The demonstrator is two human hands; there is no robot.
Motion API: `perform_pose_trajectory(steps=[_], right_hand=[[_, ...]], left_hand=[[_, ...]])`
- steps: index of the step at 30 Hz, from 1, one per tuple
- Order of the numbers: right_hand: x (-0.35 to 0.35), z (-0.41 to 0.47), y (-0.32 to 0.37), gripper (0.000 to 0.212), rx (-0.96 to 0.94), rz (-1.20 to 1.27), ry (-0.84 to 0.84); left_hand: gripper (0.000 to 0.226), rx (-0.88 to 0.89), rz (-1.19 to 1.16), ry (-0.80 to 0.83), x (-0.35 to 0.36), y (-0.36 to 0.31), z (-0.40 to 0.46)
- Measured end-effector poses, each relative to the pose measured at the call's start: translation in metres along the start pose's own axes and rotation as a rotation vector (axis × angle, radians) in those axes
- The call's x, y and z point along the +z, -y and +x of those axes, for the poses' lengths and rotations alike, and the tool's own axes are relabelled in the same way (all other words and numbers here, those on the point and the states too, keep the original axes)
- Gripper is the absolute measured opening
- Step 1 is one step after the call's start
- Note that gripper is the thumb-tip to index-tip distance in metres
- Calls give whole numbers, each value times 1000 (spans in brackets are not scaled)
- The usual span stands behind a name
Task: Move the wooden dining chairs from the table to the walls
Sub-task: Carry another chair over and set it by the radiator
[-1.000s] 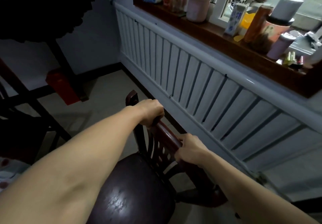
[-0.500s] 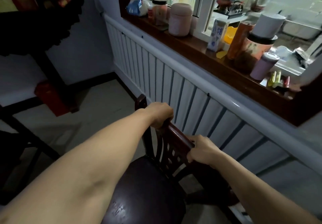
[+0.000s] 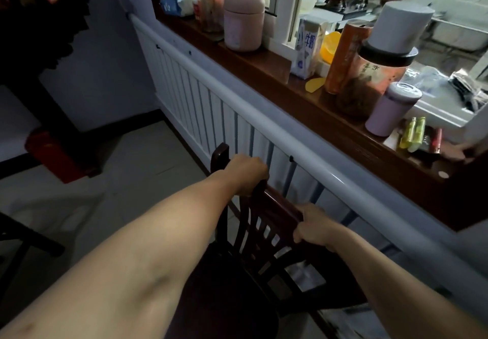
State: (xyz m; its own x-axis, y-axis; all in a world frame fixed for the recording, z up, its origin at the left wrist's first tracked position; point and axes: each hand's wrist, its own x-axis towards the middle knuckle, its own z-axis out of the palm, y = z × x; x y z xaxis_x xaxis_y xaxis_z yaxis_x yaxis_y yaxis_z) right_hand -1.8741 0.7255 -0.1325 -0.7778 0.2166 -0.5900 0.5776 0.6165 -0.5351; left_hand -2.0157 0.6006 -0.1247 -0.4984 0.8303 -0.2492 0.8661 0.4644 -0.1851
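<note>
A dark wooden dining chair (image 3: 266, 220) stands in front of me, its slatted back turned to the white radiator (image 3: 211, 106) under the window. My left hand (image 3: 245, 177) grips the top rail near its left end. My right hand (image 3: 314, 225) grips the same rail further right. The chair's back is very close to the radiator wall; I cannot tell whether it touches. The round seat (image 3: 224, 299) lies below my forearms, partly hidden by them.
A brown windowsill (image 3: 264, 64) above the radiator carries several jars, cans and a milk carton (image 3: 306, 48). A red box (image 3: 55, 153) sits on the floor at the left by dark furniture legs. Pale floor tiles (image 3: 126, 180) lie left of the chair.
The chair and both hands have come closer to the radiator wall, and my view has shifted nearer to the windowsill. Both grips on the top rail are unchanged.
</note>
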Motion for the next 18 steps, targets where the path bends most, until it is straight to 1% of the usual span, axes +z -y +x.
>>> perform_pose_trajectory(steps=[6,11,14,18], right_hand=[[-20,21,-10,38,-15,-47,-79],[-29,28,-17,31,-45,-97,-219],[-27,29,-25,36,-42,-129,-282],[-23,24,-26,35,-48,-194,-379]], left_hand=[[25,11,6,-31,-2,2,32],[25,-41,21,-66,-4,1,52],[24,-40,17,-68,-4,-1,59],[24,-46,23,-89,-1,-5,64]])
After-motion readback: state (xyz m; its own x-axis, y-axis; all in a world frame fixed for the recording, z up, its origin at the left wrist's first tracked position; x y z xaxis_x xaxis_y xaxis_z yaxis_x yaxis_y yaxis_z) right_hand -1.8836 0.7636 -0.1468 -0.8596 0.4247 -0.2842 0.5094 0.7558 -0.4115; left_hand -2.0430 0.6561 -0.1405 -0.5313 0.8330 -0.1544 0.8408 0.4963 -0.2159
